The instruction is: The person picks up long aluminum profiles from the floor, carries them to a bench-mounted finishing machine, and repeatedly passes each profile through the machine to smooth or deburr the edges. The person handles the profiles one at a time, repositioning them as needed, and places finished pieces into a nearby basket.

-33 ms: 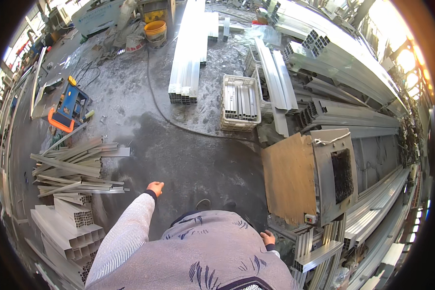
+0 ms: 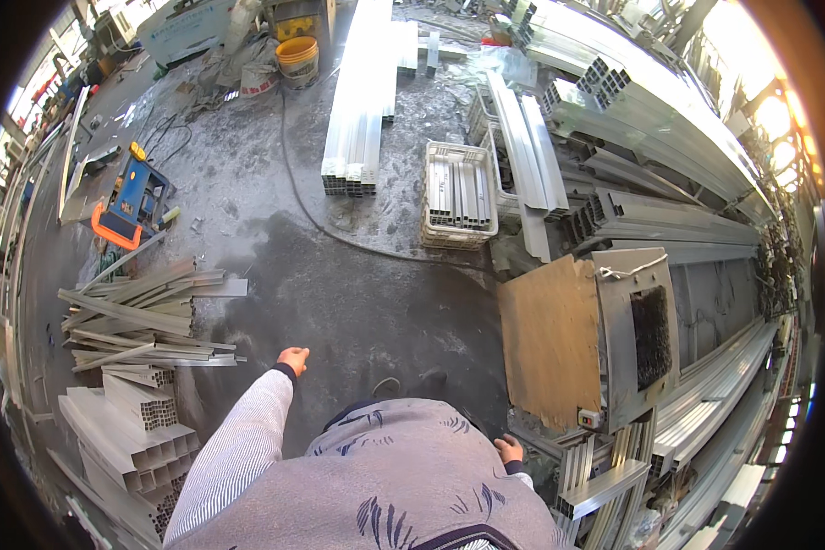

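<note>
I note my left hand (image 2: 293,358) open and empty above the floor (image 2: 357,302), right hand (image 2: 509,449) empty beside the aluminium profiles (image 2: 605,481) at the floor's right edge: stiff, sharp-ended, best gripped mid-length.

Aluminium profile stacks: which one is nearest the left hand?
The loose pile of grey strips lying criss-cross on the floor, just left of the left hand. The long neat stack and the crate of short pieces lie farther off.

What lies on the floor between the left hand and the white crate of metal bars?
In the head view, mostly bare grey concrete separates the left hand from the white crate; only a thin black cable crosses it.
</note>
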### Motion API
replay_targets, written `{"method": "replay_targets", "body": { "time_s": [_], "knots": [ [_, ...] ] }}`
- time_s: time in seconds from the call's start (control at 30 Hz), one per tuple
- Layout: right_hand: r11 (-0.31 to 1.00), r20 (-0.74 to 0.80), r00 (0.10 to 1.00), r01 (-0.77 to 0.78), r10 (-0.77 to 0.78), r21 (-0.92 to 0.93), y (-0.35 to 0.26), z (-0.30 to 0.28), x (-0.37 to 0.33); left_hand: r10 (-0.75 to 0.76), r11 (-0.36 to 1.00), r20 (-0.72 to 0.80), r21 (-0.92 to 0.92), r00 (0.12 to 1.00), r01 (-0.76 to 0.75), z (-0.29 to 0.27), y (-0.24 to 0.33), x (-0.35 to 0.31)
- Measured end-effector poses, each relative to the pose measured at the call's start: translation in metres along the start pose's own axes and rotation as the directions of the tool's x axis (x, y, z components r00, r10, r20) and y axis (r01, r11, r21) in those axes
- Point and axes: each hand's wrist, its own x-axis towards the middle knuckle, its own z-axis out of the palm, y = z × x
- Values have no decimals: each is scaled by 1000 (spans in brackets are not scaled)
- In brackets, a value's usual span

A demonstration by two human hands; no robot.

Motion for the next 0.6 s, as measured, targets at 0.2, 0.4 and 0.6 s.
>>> {"method": "replay_targets", "body": {
  "time_s": [0.2, 0.4, 0.6],
  "knots": [
    [964, 104, 995, 32, -4, -265, -76, 70, 37, -209, 962, 105, -158, 972, 223, 25, -8, 10],
    [956, 217, 972, -17, 84, -292, -170, 175, 126, -150, 963, 153, -201, 977, 179, 41, 68, 7],
    [964, 389, 919, 153, -57, -220, -309, 307, 177, 62, 997, 91, -60, 994, -56, 2, 190, 15]
  ]
}}
